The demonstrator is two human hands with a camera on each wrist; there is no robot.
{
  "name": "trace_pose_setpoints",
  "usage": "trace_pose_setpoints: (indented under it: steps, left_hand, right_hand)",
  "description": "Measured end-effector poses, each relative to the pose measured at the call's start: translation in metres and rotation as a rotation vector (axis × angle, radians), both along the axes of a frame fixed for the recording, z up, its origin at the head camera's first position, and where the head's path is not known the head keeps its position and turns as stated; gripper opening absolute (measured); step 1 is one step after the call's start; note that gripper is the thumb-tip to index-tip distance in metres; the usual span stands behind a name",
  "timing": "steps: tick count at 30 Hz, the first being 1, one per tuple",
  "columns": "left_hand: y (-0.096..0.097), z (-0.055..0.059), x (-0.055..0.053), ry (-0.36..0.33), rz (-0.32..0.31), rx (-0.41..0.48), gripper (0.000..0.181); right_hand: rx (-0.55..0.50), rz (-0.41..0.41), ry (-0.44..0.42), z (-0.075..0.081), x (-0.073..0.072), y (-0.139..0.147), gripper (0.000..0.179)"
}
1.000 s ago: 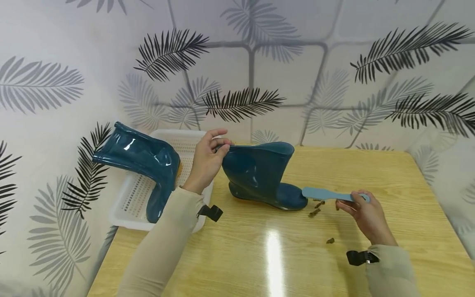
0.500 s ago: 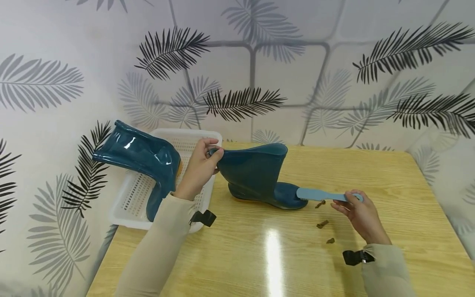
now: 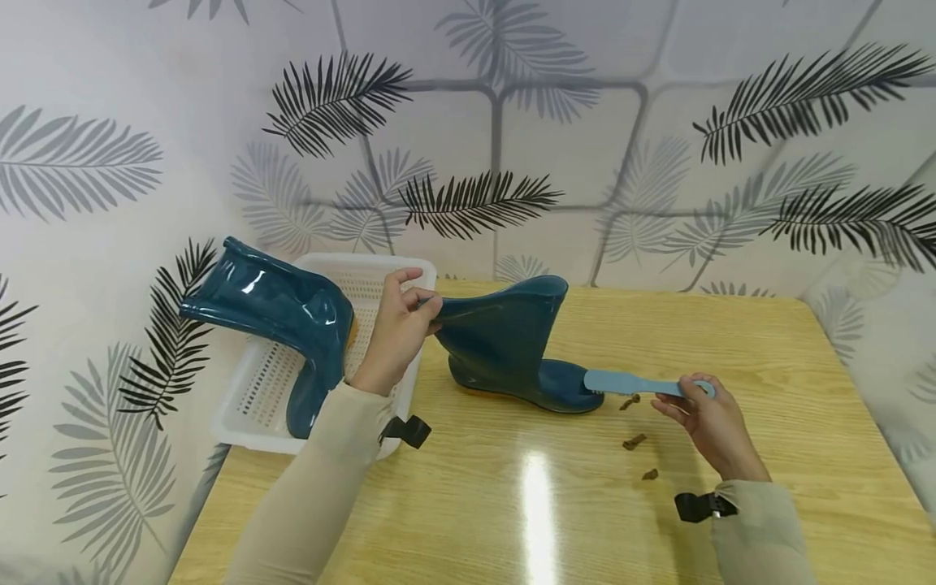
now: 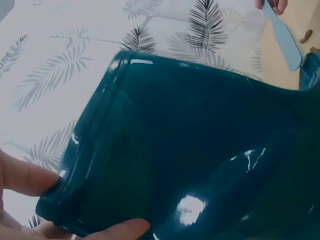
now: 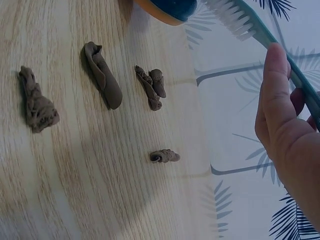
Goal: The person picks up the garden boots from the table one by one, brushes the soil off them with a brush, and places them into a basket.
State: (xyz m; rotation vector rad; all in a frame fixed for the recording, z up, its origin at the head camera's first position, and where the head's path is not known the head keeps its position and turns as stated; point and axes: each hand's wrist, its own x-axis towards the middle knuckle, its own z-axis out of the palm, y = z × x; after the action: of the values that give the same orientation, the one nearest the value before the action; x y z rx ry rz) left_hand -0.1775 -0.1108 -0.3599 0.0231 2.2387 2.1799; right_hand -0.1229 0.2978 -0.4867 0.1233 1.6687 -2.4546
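Observation:
A dark teal rubber boot (image 3: 504, 349) stands on the table with its toe pointing right. My left hand (image 3: 398, 329) pinches the top rim of its shaft at the left side; in the left wrist view the thumb and fingers lie along the boot's rim (image 4: 75, 150). My right hand (image 3: 720, 422) grips the handle of a light blue scrub brush (image 3: 621, 383), its head over the boot's toe. White bristles (image 5: 232, 17) show in the right wrist view, right by the toe. Several brown clay-like lumps (image 5: 102, 75) lie on the table below the brush.
A white perforated plastic basket (image 3: 237, 418) stands at the left, with a second teal boot (image 3: 292, 309) lying across it, its shaft over the rim. The wooden table (image 3: 453, 504) meets a leaf-patterned wall (image 3: 585, 162) behind.
The brush has moved left onto the toe. My left hand and the boot's shaft top have shifted left. One brown lump near the toe has moved down and right across the table.

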Motion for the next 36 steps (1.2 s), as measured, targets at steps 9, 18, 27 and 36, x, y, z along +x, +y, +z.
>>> trace_pose_setpoints:
  steps: [9, 18, 27, 36]
  left_hand:
    - [-0.004, -0.011, -0.005, 0.065, 0.09, -0.093, 0.034]
    - [-0.006, -0.018, -0.005, 0.147, 0.095, -0.204, 0.046]
    - [-0.01, -0.021, -0.007, 0.187, 0.042, -0.175, 0.053]
    - [-0.019, -0.033, -0.007, -0.037, 0.127, -0.157, 0.055]
  right_hand:
    - [-0.019, 0.002, 0.003, -0.002, -0.001, -0.001, 0.021]
    - [-0.017, 0.011, 0.029, -0.003, -0.002, -0.003, 0.011]
    - [-0.017, 0.004, 0.01, 0.0, -0.005, -0.004, 0.017]
    - [-0.032, 0.001, -0.011, 0.003, -0.008, -0.008, 0.022]
